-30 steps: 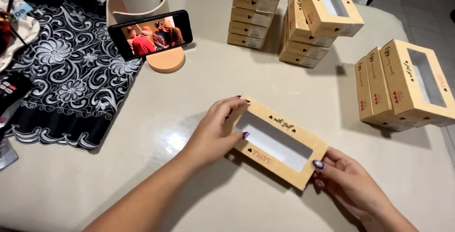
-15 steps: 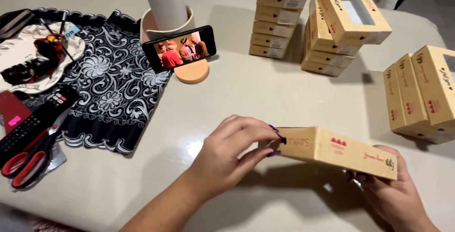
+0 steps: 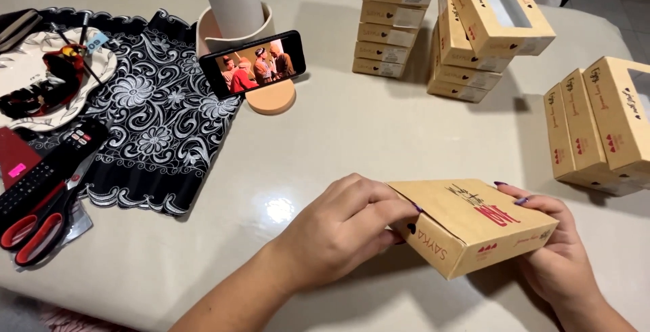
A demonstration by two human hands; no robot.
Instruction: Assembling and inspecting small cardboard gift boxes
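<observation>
Kraft-brown grip: flat rectangular cardboard box pinched at both ends, left hand closed over the near end flap, right hand clasping the far end.
Position: tilted, low over the glossy beige tabletop.
Risk: probably a creased flap, from the left thumb pressing too hard.
Count: two stacks of like boxes behind, three on edge at right; one phone, one pair of red-handled scissors.

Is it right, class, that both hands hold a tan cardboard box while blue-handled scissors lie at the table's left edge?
Not quite: the head view shows red-handled scissors, not blue. Both the left hand and right hand do hold the tan cardboard box.
</observation>
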